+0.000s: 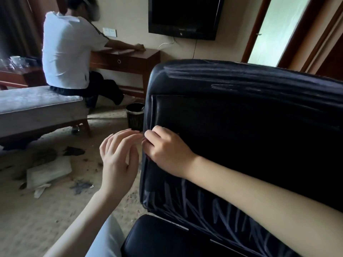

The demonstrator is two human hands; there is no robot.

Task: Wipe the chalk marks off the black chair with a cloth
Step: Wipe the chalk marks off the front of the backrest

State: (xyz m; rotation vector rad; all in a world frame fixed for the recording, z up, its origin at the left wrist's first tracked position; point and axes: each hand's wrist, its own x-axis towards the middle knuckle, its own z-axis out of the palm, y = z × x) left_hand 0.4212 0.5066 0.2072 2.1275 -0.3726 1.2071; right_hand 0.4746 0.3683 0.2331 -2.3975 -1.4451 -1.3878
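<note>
The black chair [241,115] fills the right half of the view, its back turned to me. White chalk strokes [204,206] cross the lower back, and more streaks [232,86] run along the top. At the chair's left edge a small pale cloth [138,146] shows between my hands. My left hand [118,156] has its fingers stretched over the cloth and its thumb against it. My right hand [165,151] is curled into a fist on the chair's edge, its fingertips on the cloth's right end. Most of the cloth is hidden by my hands.
A person in a white shirt [68,52] sits on a grey bench [37,106], reaching onto a wooden desk [128,60]. A black waste bin [135,115] stands by the chair's left side. Papers and litter [48,171] lie on the carpet. A TV [183,15] hangs on the wall.
</note>
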